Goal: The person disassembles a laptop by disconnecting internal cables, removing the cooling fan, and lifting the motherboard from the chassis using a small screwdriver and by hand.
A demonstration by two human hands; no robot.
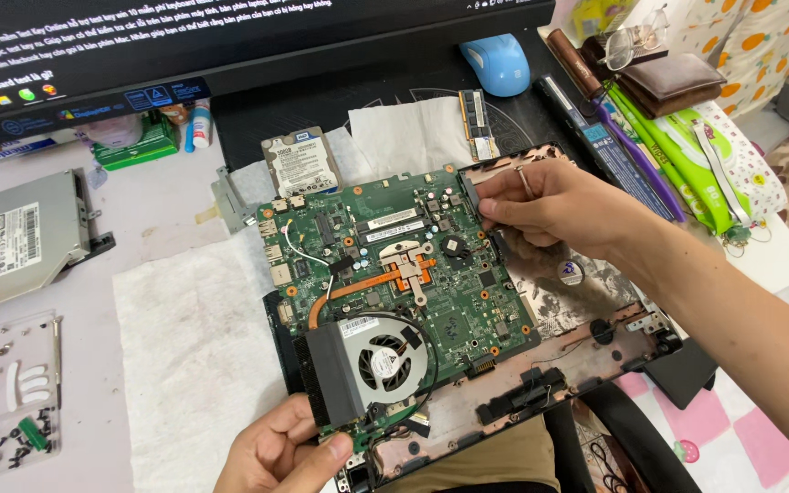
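The right hand pinches the far right edge of a green motherboard, fingers closed on the board's rim. The left hand grips the near left corner of the same board, thumb pressed just under the cooling fan and its grey heatsink. The motherboard sits tilted over the open laptop base, which lies on the table partly over a white cloth. A copper heat pipe runs from the fan toward the board's middle. Beyond the board lie a hard drive, a memory stick and a blue mouse. An optical drive and a clear screw tray rest to the left.
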